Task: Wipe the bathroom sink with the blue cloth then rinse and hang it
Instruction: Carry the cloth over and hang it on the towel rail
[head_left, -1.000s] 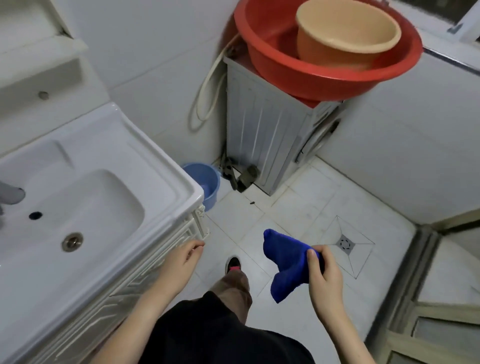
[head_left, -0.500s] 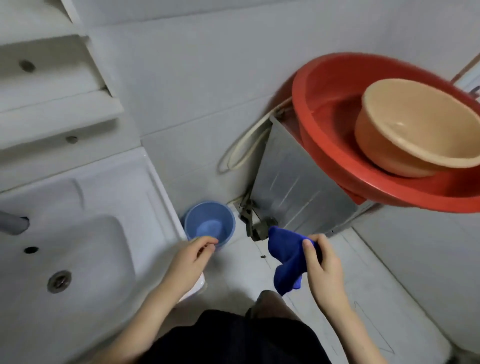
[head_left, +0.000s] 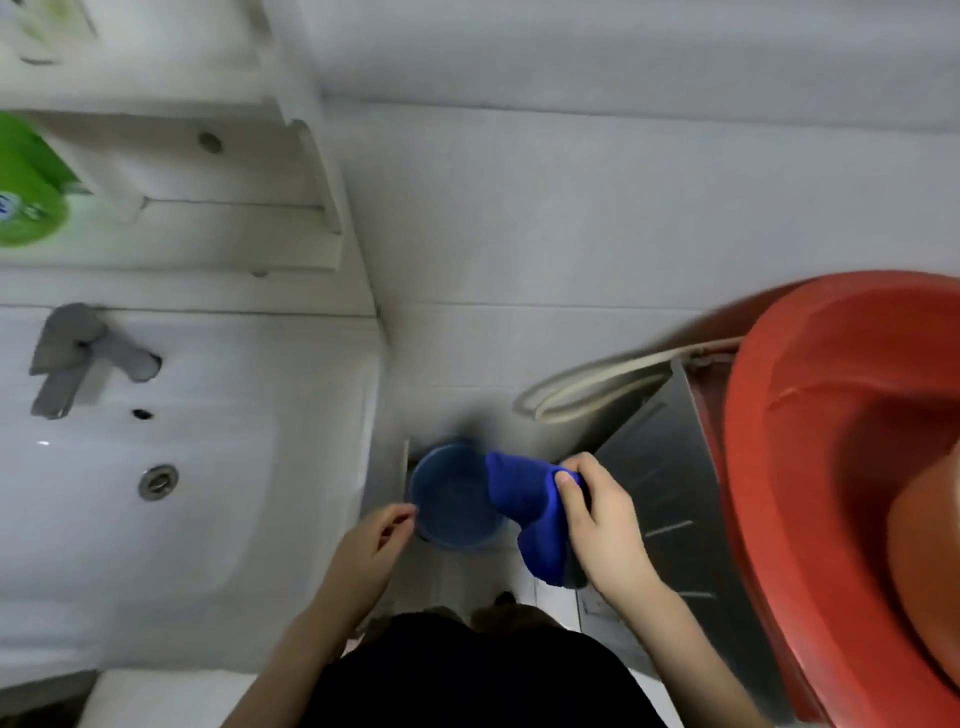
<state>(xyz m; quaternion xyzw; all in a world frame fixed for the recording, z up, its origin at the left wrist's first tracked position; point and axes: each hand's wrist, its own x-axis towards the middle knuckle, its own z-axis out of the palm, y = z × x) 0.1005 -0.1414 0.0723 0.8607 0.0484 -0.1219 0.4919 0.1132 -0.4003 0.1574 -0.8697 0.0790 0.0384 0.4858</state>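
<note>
The blue cloth hangs bunched from my right hand, which pinches its top between thumb and fingers, right of the sink and over the floor. My left hand hovers empty with fingers loosely curled beside the sink's right edge. The white sink fills the left side, with a grey tap at its back and a metal drain in the basin.
A small blue bucket stands on the floor between sink and a grey washing machine. A red basin sits on the machine at right. A white shelf with a green pack hangs above the sink.
The view has swung left and up toward the sink and wall. Both hands have risen slightly, the right still holding the cloth, now in front of the blue bucket.
</note>
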